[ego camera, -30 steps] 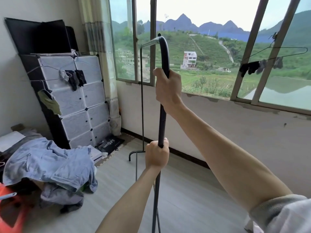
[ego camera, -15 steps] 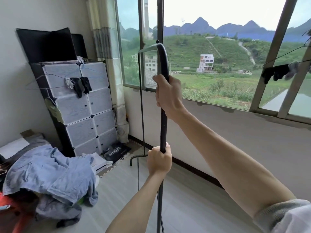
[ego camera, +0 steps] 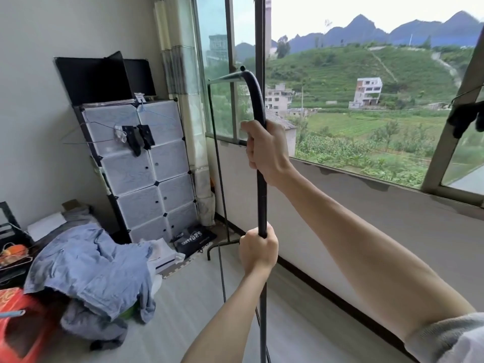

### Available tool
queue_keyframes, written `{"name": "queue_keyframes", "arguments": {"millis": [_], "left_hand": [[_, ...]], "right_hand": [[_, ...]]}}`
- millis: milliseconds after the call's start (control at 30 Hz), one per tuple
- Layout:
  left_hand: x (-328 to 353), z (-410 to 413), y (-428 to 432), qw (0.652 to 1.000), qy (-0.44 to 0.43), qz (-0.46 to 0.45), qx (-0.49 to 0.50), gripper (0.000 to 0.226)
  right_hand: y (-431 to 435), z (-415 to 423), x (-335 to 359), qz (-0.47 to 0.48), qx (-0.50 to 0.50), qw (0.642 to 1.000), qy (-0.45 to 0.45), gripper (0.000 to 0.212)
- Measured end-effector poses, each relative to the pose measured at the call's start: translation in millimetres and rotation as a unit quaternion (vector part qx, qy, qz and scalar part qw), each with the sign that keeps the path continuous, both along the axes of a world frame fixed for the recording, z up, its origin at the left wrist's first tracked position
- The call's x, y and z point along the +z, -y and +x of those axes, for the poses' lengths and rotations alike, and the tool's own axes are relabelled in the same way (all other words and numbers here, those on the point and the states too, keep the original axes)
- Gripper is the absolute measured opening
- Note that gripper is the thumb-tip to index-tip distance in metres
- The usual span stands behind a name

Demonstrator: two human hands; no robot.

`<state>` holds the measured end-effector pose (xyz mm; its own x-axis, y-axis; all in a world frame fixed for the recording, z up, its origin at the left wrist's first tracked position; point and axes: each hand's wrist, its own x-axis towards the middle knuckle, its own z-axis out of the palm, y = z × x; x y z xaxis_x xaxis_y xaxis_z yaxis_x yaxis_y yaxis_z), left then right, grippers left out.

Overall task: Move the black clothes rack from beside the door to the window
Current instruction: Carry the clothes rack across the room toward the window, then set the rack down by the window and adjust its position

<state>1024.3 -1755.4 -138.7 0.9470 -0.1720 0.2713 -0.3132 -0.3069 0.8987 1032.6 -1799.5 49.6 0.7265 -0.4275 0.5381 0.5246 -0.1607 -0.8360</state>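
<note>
The black clothes rack [ego camera: 262, 203] stands end-on in front of me, its near upright rising through the middle of the view and curving at the top into a rail that runs toward the window [ego camera: 353, 95]. Its far upright and curved foot show near the wall below the window. My right hand [ego camera: 265, 153] grips the near upright high up. My left hand [ego camera: 258, 251] grips the same pole lower down. Both arms reach forward.
A tall white cube cabinet [ego camera: 146, 169] with black panels on top stands in the left corner beside a curtain [ego camera: 183, 100]. A heap of blue clothes [ego camera: 91, 268] and a red box [ego camera: 23, 326] lie at the lower left. A dark garment [ego camera: 463, 119] hangs at the window's right.
The rack and both hands have come closer to the window wall and the corner. The cabinet and the window frame look larger and have shifted right.
</note>
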Motion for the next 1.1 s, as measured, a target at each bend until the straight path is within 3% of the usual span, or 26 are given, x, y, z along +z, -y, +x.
{"name": "queue_keyframes", "arguments": {"millis": [333, 500, 633, 700, 833, 1100], "left_hand": [[9, 9, 121, 0.988, -0.057, 0.072, -0.125, 0.050], [7, 9, 153, 0.983, -0.055, 0.098, -0.145, 0.048], [-2, 14, 152, 0.978, -0.061, 0.106, -0.168, 0.041], [-15, 22, 143, 0.973, -0.058, 0.132, -0.182, 0.032], [-55, 35, 104, 0.929, -0.061, 0.245, -0.270, 0.022], [-124, 55, 12, 0.902, -0.110, 0.311, -0.279, 0.004]], "right_hand": [[135, 3, -4, -0.004, -0.111, 0.994, -0.015, 0.032], [176, 2, -14, -0.052, -0.161, 0.985, -0.019, 0.037], [177, -2, -30, -0.127, -0.191, 0.973, -0.023, 0.027], [174, -9, -56, -0.187, -0.195, 0.962, -0.050, 0.026], [166, -29, -136, -0.243, -0.200, 0.943, -0.109, 0.031], [126, -67, -274, -0.183, -0.241, 0.929, -0.212, 0.008]]}}
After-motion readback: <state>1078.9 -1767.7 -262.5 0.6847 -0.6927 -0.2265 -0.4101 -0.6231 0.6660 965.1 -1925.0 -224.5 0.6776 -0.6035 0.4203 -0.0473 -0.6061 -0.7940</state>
